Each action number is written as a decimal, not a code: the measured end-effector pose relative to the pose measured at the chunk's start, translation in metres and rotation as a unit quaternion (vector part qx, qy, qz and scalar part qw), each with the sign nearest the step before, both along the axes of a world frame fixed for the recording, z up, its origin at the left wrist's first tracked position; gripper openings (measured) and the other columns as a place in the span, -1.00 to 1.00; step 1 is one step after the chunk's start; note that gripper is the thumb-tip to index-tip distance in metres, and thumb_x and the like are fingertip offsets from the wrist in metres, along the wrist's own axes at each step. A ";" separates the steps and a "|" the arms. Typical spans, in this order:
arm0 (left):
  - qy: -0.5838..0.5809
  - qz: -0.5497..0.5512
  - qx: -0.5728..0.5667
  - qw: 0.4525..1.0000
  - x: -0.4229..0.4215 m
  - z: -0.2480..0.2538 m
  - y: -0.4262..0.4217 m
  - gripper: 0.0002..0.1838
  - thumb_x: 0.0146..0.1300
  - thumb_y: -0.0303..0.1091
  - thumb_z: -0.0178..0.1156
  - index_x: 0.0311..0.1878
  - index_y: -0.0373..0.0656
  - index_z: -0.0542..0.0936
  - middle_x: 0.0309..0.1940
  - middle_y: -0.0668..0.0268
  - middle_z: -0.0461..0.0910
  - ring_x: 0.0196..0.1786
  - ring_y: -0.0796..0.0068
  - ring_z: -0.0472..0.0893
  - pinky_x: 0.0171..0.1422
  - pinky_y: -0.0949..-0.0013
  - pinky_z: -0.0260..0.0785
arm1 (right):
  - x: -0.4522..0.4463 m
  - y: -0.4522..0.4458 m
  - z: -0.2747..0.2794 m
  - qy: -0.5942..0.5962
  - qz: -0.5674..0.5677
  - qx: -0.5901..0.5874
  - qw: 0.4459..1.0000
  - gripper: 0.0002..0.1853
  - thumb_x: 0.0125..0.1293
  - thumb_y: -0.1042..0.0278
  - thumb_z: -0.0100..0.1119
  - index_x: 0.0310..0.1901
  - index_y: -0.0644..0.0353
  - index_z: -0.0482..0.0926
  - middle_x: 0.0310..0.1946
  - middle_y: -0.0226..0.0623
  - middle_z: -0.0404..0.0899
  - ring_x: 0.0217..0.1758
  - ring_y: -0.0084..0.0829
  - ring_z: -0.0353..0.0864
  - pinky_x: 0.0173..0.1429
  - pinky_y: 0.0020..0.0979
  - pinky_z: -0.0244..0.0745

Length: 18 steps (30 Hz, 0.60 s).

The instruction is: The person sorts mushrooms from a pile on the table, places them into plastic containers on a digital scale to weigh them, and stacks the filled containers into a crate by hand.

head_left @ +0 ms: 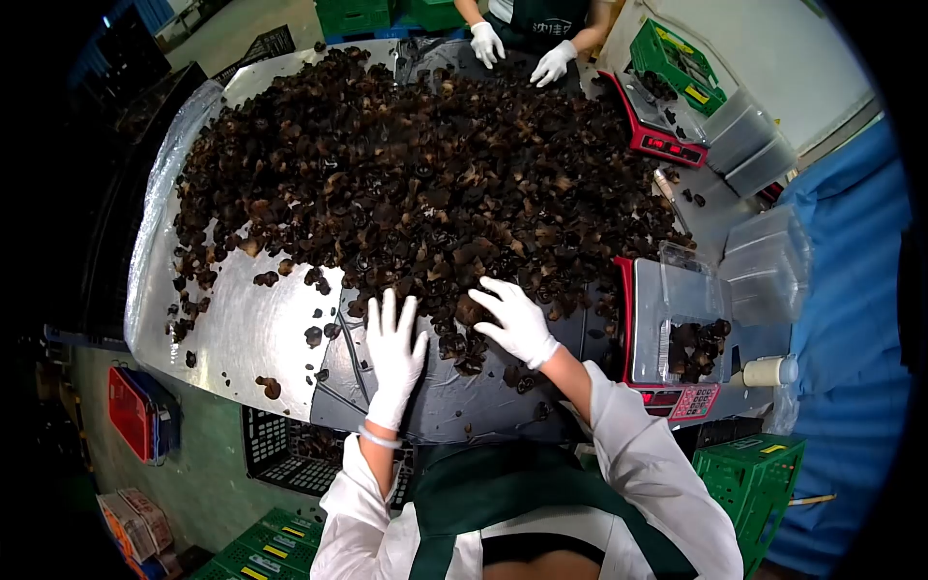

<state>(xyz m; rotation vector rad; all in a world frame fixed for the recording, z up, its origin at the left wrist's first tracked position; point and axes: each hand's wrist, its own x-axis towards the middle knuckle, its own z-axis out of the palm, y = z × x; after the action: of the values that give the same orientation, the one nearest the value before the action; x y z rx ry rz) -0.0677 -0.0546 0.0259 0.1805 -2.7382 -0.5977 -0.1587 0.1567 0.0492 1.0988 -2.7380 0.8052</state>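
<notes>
A large heap of dark brown, mushroom-like pieces (416,184) covers much of the metal table (261,319). At the heap's near edge lies my left hand (394,353), white-gloved, with its fingers spread and nothing held. To its right my right hand (514,319), also gloved, has its fingers apart and touches or hovers by a brownish piece (470,309). Several loose pieces lie between and below the hands. Right of my right hand, a red scale (648,329) carries a clear plastic box (698,350) with dark pieces inside.
Across the table stands a co-worker (527,34) with white-gloved hands at the heap's far edge. A second red scale (667,145), stacked clear boxes (768,261) and a white roll (764,372) are on the right. A black crate (280,449) sits below the table's near edge.
</notes>
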 end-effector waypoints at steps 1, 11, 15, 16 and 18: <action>0.003 -0.025 -0.009 1.000 -0.002 -0.006 0.004 -0.41 0.08 -0.28 0.31 0.25 0.05 0.47 0.42 0.08 0.17 0.47 -0.14 0.08 0.44 -0.14 0.01 | 0.001 -0.006 -0.006 -0.004 0.005 0.075 0.997 -0.37 0.11 0.06 0.32 0.24 -0.04 0.43 0.31 -0.19 0.30 0.35 -0.06 0.27 0.26 -0.19 0.41; -0.097 -0.197 0.037 0.975 0.093 -0.025 0.021 -0.61 0.19 -0.28 0.22 0.12 0.07 0.58 0.20 0.22 0.45 0.34 0.09 0.34 0.42 -0.02 0.11 | 0.103 0.065 -0.014 -0.046 0.144 0.096 0.984 -0.54 0.17 0.15 0.25 0.13 -0.07 0.52 0.28 -0.19 0.35 0.34 -0.07 0.30 0.28 -0.11 0.29; 0.003 -0.108 0.099 0.989 0.103 -0.009 0.009 -0.67 0.06 -0.42 0.30 -0.05 -0.14 0.61 -0.06 0.17 0.54 0.00 0.11 0.51 0.12 0.11 0.35 | 0.103 0.086 0.007 -0.027 0.028 -0.014 0.999 -0.73 0.13 0.38 0.27 -0.09 0.01 0.65 0.00 -0.30 0.60 0.05 -0.30 0.59 0.03 -0.37 0.55; 0.040 -0.060 0.081 0.994 0.103 -0.011 0.005 -0.66 0.06 -0.45 0.29 -0.04 -0.16 0.60 -0.06 0.12 0.53 0.00 0.10 0.50 0.14 0.14 0.35 | 0.095 0.091 0.005 0.000 -0.008 -0.060 0.998 -0.76 0.15 0.42 0.25 -0.11 0.08 0.65 -0.10 -0.25 0.63 -0.02 -0.27 0.62 0.00 -0.36 0.55; 0.068 0.009 0.078 0.995 0.090 -0.014 -0.005 -0.64 0.09 -0.47 0.28 0.02 -0.19 0.57 -0.06 0.08 0.51 0.01 0.08 0.49 0.16 0.14 0.34 | 0.080 0.097 0.008 -0.083 -0.124 -0.139 0.979 -0.78 0.19 0.44 0.22 -0.11 0.16 0.64 -0.16 -0.18 0.63 -0.08 -0.22 0.63 -0.01 -0.33 0.54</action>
<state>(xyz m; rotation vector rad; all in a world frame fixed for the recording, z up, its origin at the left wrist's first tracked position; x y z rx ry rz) 0.0219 -0.0591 0.0122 0.1942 -2.5566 -0.7884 -0.0789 0.2540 0.0568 0.6489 -2.7030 1.2405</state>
